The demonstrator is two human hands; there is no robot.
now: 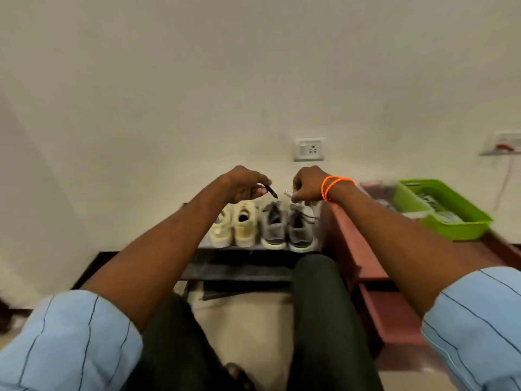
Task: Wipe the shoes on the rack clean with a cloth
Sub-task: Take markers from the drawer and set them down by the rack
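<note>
Shoes, grey pair (pixel 286 231) + cream pair (pixel 235 227), sit on rack (pixel 239 270) just below both hands. Left hand (pixel 242 184) pinches dark pen-like item (pixel 271 191); right hand (pixel 307 187) curled round small whitish thing. No cloth seen, so wiping prob. not begun; next: fetch cloth.
</note>
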